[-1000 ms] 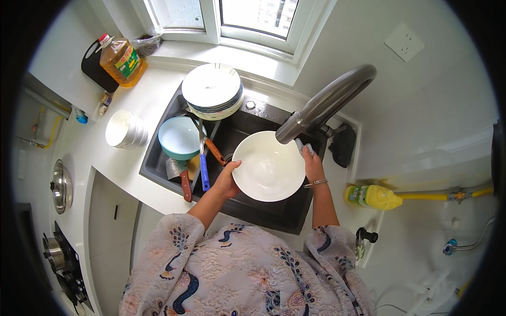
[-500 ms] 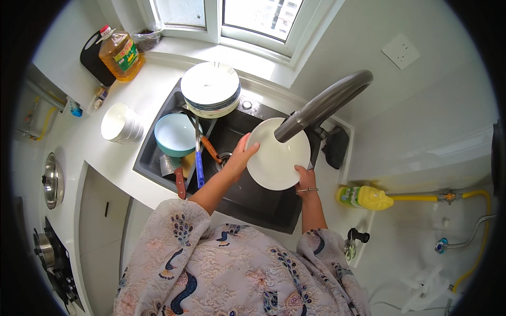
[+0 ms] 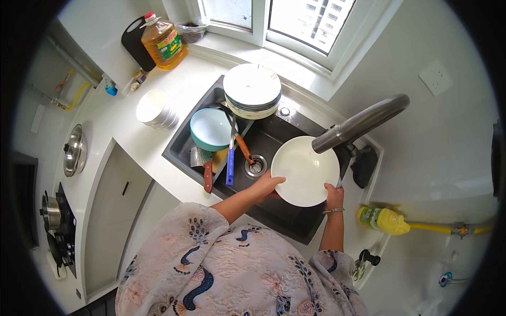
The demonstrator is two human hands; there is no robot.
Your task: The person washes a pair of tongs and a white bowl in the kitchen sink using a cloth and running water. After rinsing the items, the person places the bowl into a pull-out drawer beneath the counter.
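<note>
A round white plate [image 3: 305, 174] is tilted under the faucet [image 3: 363, 122], above the right basin of the dark sink [image 3: 284, 224]. My left hand [image 3: 268, 186] grips its lower left rim, thumb on top and the other fingers mostly hidden beneath. At the lower right rim, my right hand [image 3: 334, 197] holds it with the thumb over the edge. A bit of grey material shows beside the right fingers; I cannot tell what it is. No running water is visible at the faucet's spout.
Stacked plates [image 3: 252, 87] stand at the sink's back. The left basin holds a blue bowl [image 3: 211, 129], a cleaver [image 3: 207, 174] and long-handled utensils [image 3: 231, 163]. White bowls [image 3: 157, 109] and an oil jug [image 3: 163, 45] stand left, a yellow bottle [image 3: 382, 219] right.
My view has shifted, so the scene sits further right. My left hand has slid down the plate's rim from its upper left to its lower left. Both hands still hold the plate.
</note>
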